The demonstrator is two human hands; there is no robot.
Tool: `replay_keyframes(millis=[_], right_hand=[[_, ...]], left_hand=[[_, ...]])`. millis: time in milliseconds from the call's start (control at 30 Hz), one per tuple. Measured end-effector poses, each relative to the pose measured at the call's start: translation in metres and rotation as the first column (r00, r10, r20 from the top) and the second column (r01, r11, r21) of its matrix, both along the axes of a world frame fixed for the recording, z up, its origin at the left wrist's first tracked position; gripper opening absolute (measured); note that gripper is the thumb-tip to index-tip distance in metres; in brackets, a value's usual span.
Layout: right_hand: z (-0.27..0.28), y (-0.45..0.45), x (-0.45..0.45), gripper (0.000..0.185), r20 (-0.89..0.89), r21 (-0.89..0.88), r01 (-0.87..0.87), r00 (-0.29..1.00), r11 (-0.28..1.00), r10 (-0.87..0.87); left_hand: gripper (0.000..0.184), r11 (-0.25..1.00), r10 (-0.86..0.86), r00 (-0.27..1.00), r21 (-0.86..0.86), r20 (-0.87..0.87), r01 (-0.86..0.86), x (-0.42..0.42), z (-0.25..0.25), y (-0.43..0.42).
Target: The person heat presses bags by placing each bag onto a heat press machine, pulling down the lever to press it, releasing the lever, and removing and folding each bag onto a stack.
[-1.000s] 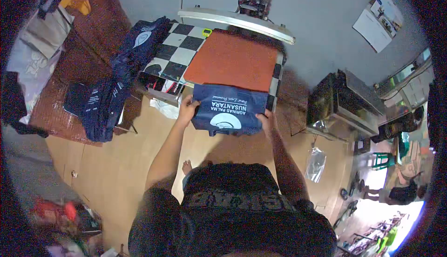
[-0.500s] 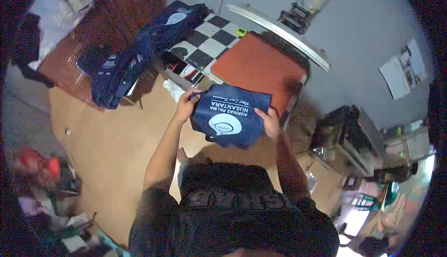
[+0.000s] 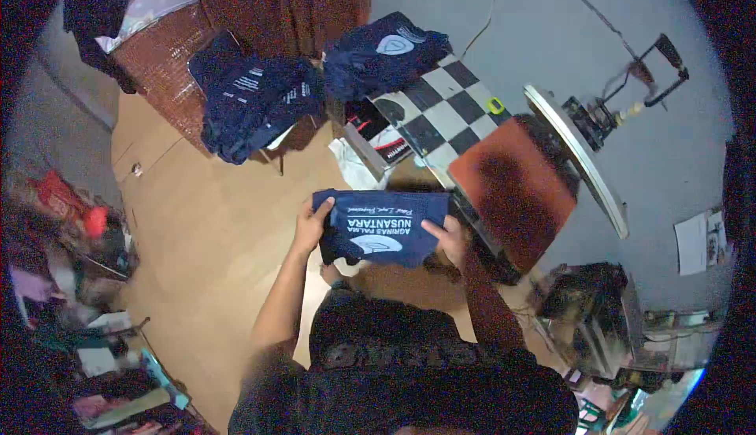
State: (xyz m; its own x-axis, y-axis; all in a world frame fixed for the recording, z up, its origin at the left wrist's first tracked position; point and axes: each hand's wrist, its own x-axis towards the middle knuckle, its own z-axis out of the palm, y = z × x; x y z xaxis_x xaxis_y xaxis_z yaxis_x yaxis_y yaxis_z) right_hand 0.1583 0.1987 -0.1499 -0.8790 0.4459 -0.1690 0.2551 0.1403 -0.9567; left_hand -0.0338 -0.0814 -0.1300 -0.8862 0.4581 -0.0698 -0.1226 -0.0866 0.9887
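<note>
A navy shirt (image 3: 382,213), folded into a small bundle, is stretched between my two hands in front of my body. White lettering reading "AGRINAS PALMA NUSANTARA" and part of a white round logo face up, upside down to me. My left hand (image 3: 311,226) grips its left edge, thumb on top. At the right edge my right hand (image 3: 449,240) pinches the cloth, thumb over the print. Fingers beneath the cloth are hidden. Just beyond my right hand lies the orange-red pad (image 3: 516,191) of a heat press, its white-edged upper plate (image 3: 583,159) swung aside.
Navy printed shirts (image 3: 256,92) are heaped on a chair at the left. Another navy pile (image 3: 386,53) lies by the checkered table (image 3: 445,92), which bears a yellow-green object (image 3: 495,106). An open box (image 3: 378,140) sits below. Clutter (image 3: 94,222) lines the far left.
My view has turned, so the table and press appear farther right and lower. The shirt's lower part has tipped or folded under, so less of the logo shows. Both hands keep hold.
</note>
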Motion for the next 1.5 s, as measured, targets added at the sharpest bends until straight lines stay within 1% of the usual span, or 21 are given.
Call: replay_keyframes(millis=[67, 167, 267, 300, 333, 400, 433, 467, 533, 600, 700, 800, 967, 1067, 1100, 1200, 1233, 1333, 1367, 1433, 1500], right_hand=[[0.045, -0.03, -0.027, 0.03, -0.113, -0.155, -0.276, 0.959, 0.949, 0.26], [0.064, -0.067, -0.061, 0.03, -0.133, -0.145, -0.202, 0.974, 0.969, 0.183], [0.098, -0.084, -0.099, 0.032, -0.179, -0.143, -0.088, 0.982, 0.986, 0.062], [0.113, -0.092, -0.107, 0.033, -0.198, -0.166, -0.012, 0.98, 0.986, -0.021], [0.126, -0.099, -0.113, 0.034, -0.207, -0.194, 0.065, 0.973, 0.979, -0.106], [0.158, -0.109, -0.131, 0.037, -0.258, -0.278, 0.084, 0.953, 0.957, -0.159], [0.172, -0.111, -0.14, 0.04, -0.309, -0.352, 0.085, 0.929, 0.932, -0.202], [0.179, -0.112, -0.15, 0.043, -0.357, -0.422, 0.08, 0.901, 0.903, -0.247], [0.177, -0.105, -0.165, 0.046, -0.306, -0.421, 0.124, 0.913, 0.898, -0.27], [0.168, -0.091, -0.175, 0.052, -0.201, -0.41, 0.2, 0.932, 0.89, -0.302], [0.142, -0.068, -0.178, 0.056, -0.289, -0.291, 0.194, 0.916, 0.937, -0.279], [0.127, -0.044, -0.188, 0.057, -0.373, -0.125, 0.181, 0.903, 0.975, -0.215], [0.094, -0.006, -0.214, 0.056, -0.251, -0.157, 0.178, 0.944, 0.971, -0.214], [0.078, 0.033, -0.244, 0.056, -0.217, -0.204, 0.228, 0.938, 0.952, -0.271], [0.076, 0.049, -0.257, 0.056, -0.207, -0.225, 0.252, 0.931, 0.941, -0.299], [0.081, 0.105, -0.294, 0.055, -0.219, -0.292, 0.271, 0.914, 0.917, -0.34], [0.087, 0.122, -0.309, 0.055, -0.226, -0.317, 0.269, 0.91, 0.91, -0.348], [0.113, 0.158, -0.355, 0.055, -0.28, -0.42, 0.236, 0.885, 0.876, -0.372], [0.124, 0.161, -0.372, 0.053, -0.353, -0.451, 0.218, 0.847, 0.865, -0.398], [0.135, 0.169, -0.386, 0.05, -0.42, -0.481, 0.194, 0.805, 0.855, -0.419], [0.135, 0.167, -0.386, 0.05, -0.004, -0.579, 0.451, 0.831, 0.679, -0.556]], left_hand=[[0.027, 1.0, -0.007, 1.0, -0.011, 0.012, 0.007, -0.031, 0.022, -0.015], [0.03, 1.0, -0.018, 0.999, -0.024, 0.033, 0.019, -0.071, 0.069, -0.037], [0.032, 1.0, 0.029, 0.933, 0.006, -0.358, -0.029, -0.111, 0.104, -0.048], [0.032, 1.0, 0.019, 0.931, 0.003, -0.363, -0.019, -0.128, 0.097, -0.054], [0.033, 0.994, 0.013, 0.97, 0.109, -0.243, 0.014, -0.147, 0.076, -0.063], [0.034, 0.946, -0.038, 0.999, 0.323, 0.004, 0.034, -0.176, 0.043, -0.078], [0.034, 0.947, -0.045, 0.999, 0.318, 0.002, 0.042, -0.179, 0.043, -0.079], [0.035, 0.968, -0.131, 0.991, 0.217, -0.001, 0.128, -0.178, 0.041, -0.075], [0.036, 0.955, -0.295, 0.955, 0.013, 0.02, 0.295, -0.177, 0.042, -0.062], [0.038, 0.946, -0.322, 0.945, -0.002, 0.052, 0.323, -0.186, 0.045, -0.048], [0.042, 0.931, -0.36, 0.926, -0.022, 0.117, 0.365, -0.203, 0.053, -0.023], [0.049, 0.935, -0.23, 0.968, 0.299, 0.099, 0.191, -0.228, 0.077, 0.004], [0.045, 0.932, -0.304, 0.946, 0.241, 0.113, 0.271, -0.292, 0.09, 0.041], [0.055, 0.722, -0.457, 0.889, 0.6, 0.039, 0.345, -0.313, 0.104, 0.071], [0.055, 0.721, -0.469, 0.882, 0.597, 0.045, 0.353, -0.319, 0.094, 0.08], [0.084, 0.761, -0.64, 0.766, 0.181, 0.058, 0.623, -0.35, 0.051, 0.102], [0.084, 0.76, -0.642, 0.765, 0.171, 0.055, 0.626, -0.365, 0.047, 0.113], [0.088, 0.906, -0.419, 0.908, -0.054, 0.032, 0.42, -0.386, 0.042, 0.149], [0.088, 0.908, -0.416, 0.909, -0.051, 0.033, 0.417, -0.394, 0.049, 0.161], [0.076, 0.907, -0.374, 0.917, 0.261, 0.137, 0.33, -0.412, 0.102, 0.193], [0.079, 0.921, -0.36, 0.925, 0.207, 0.12, 0.331, -0.438, 0.105, 0.216]])
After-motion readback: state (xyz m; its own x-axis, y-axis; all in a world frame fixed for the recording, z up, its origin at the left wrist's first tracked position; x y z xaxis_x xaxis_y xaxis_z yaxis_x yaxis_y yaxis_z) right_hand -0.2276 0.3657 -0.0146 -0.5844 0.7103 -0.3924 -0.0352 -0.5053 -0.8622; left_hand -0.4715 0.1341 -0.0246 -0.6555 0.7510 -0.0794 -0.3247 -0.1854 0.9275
